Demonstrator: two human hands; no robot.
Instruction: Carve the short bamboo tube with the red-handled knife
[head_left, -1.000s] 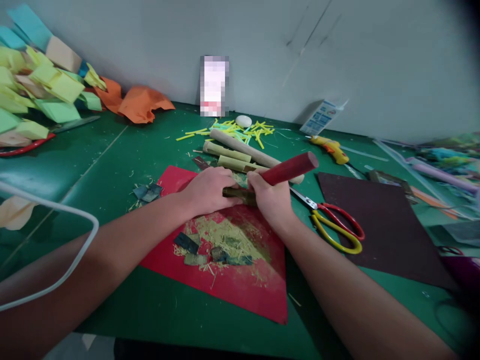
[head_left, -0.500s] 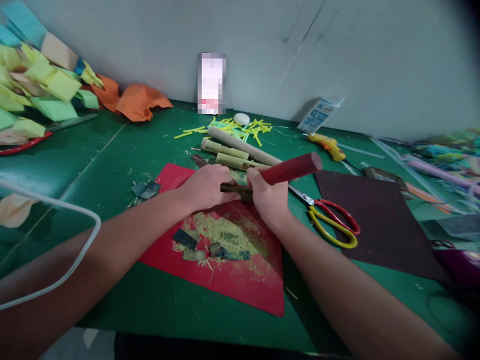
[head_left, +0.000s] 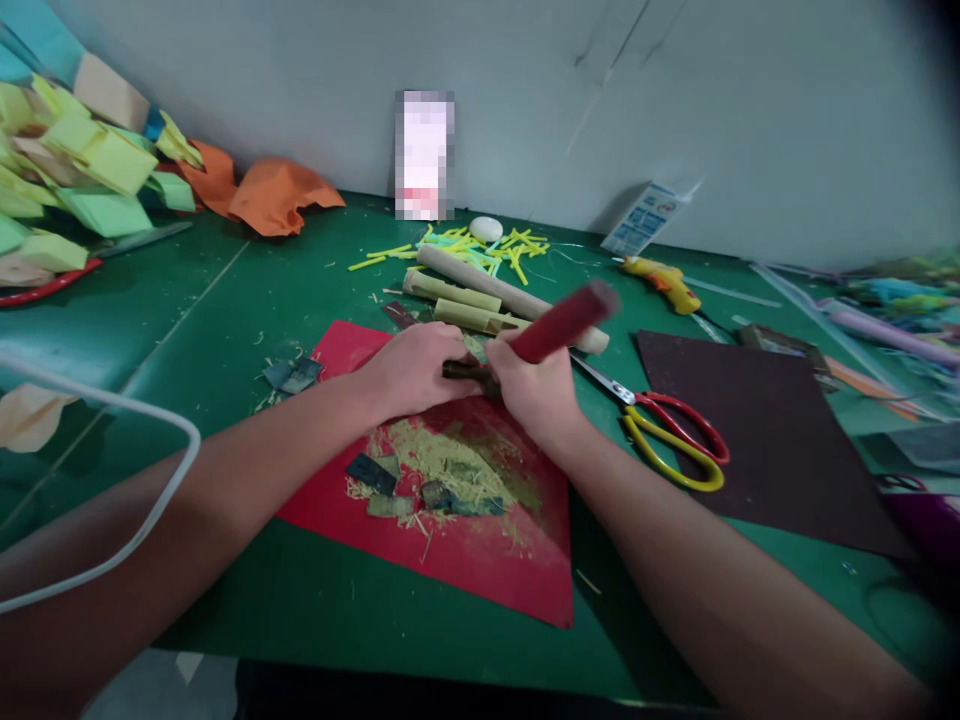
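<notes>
Clearly, the right hand [head_left: 534, 392] grasps a red handle [head_left: 562, 322]; the left hand [head_left: 421, 368] (close by) clasps a dark rod [head_left: 461, 370].

The bare left forearm [head_left: 247, 460] and bare right forearm [head_left: 675, 545] are converging from the green tabletop's [head_left: 360, 620] near side. The bare left hand [head_left: 420, 368] is lying palm-down with fingers curling; the bare right hand [head_left: 536, 392] is closing fist-like beside it.
</notes>
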